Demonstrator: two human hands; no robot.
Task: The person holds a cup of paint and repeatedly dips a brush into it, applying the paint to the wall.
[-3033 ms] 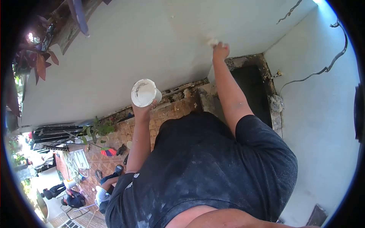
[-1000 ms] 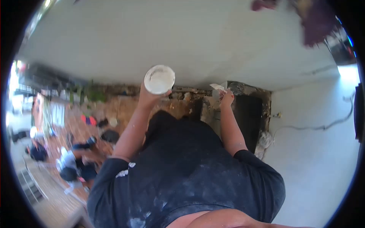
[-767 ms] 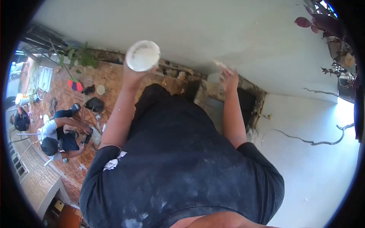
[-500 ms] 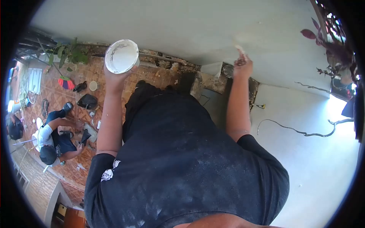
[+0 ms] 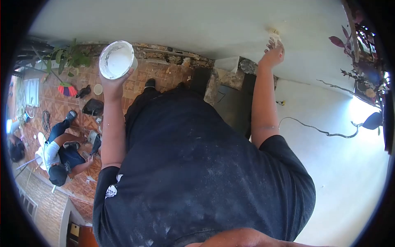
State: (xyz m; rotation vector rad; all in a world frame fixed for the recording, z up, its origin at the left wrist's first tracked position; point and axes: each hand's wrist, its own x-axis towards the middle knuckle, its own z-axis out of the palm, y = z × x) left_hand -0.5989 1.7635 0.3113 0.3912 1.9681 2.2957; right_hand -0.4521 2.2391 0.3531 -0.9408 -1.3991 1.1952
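Observation:
My left hand (image 5: 112, 85) is wrapped round a white tub (image 5: 133, 61) from below. White paint (image 5: 119, 64) lies inside, and the tub's inner wall is smeared and tilted toward me. Out to the right, my right hand (image 5: 275, 55) grips a paintbrush (image 5: 274, 34) with pale, yellowish bristles. The brush meets the pale wall (image 5: 197, 24), or is very close to it; the exact contact is hard to make out. White smears mark the fingers of this hand.
A co-worker (image 5: 61, 156) sits low on the tiled floor (image 5: 135, 78) at left, near a black bag (image 5: 93, 107) and a colourful broom (image 5: 67, 89). Rough, broken masonry (image 5: 164, 57) runs along the wall's foot. Bare branches (image 5: 329, 133) and a dark-leaved plant (image 5: 339, 39) stick out at right.
My right hand and the brush have shifted right and upward in the view along the wall. My left hand and the tub have drifted left. The co-worker's arms have moved slightly.

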